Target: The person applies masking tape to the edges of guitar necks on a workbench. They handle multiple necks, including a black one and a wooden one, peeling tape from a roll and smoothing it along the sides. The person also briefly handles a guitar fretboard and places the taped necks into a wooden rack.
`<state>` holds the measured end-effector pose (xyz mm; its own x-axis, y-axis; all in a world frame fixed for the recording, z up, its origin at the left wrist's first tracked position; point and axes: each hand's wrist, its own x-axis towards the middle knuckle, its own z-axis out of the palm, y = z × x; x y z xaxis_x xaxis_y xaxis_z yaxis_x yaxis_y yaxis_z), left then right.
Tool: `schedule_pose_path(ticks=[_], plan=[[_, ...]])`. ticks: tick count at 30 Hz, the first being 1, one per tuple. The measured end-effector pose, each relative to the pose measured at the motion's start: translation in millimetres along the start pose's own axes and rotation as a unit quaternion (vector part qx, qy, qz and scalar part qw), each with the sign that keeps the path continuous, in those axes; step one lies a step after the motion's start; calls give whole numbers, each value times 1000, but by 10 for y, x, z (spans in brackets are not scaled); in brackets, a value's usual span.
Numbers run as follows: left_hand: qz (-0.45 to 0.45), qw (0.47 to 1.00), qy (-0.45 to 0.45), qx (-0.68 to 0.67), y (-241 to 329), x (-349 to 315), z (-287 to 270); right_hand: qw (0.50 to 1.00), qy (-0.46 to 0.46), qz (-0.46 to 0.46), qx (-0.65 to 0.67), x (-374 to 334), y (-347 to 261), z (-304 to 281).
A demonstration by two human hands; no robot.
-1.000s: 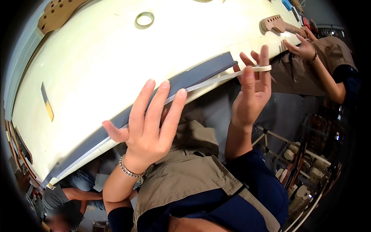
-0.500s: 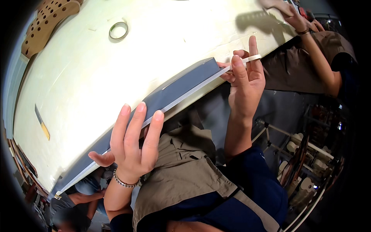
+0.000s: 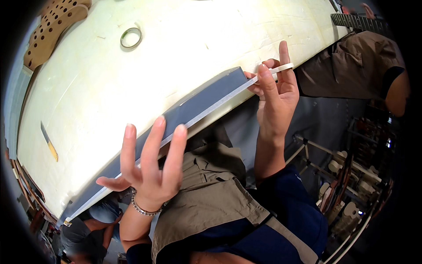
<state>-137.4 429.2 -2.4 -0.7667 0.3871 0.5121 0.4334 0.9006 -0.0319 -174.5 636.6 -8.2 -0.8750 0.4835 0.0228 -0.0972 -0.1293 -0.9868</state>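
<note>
A long dark grey bar (image 3: 206, 97) lies slantwise along the near edge of the pale table, its upper right end cut off square. Along its near side runs a narrow white strip (image 3: 220, 104). My right hand (image 3: 279, 94) pinches the strip between thumb and fingers just past that end, and the strip's free tail crosses the raised fingers. Lower down, my left hand (image 3: 154, 171) is open, its fingers spread over the bar and strip; whether the fingertips press on them I cannot tell.
On the table (image 3: 88, 110) lie a knife with a yellow handle (image 3: 52, 151) and a tape roll (image 3: 123, 40). A brown holed piece (image 3: 55, 31) stands far left. At right are a co-worker's brown apron (image 3: 338, 70), a fretted neck (image 3: 358, 20) and a rack (image 3: 325, 152). Another person (image 3: 81, 233) is lower left.
My left fingers have spread wider apart. The right hand keeps its pinch, almost in place. At the upper right, the co-worker's arm has moved away and a fretted neck now shows.
</note>
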Motion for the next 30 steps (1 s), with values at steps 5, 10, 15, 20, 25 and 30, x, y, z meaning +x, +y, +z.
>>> schedule_pose_path(ticks=[5, 10, 15, 20, 25, 30], plan=[[-29, 997, 24, -63, 442, 350, 211, 999, 3, 6, 34, -20, 35, -15], [-15, 996, 20, -80, 732, 647, 315, 993, 2, -4, 119, 1, 151, 9], [-59, 977, -180, -101, 442, 752, 88, 994, 3, 14, 107, -50, 138, 21], [-31, 990, -75, -117, 396, 454, -426, 981, -67, 20, 180, -330, 125, -18], [-67, 992, -31, -106, 443, 108, -889, 919, -196, 141, 311, -813, -41, 10], [-73, 991, 22, -110, 496, -78, -1068, 890, -227, 161, 361, -993, -155, 40]])
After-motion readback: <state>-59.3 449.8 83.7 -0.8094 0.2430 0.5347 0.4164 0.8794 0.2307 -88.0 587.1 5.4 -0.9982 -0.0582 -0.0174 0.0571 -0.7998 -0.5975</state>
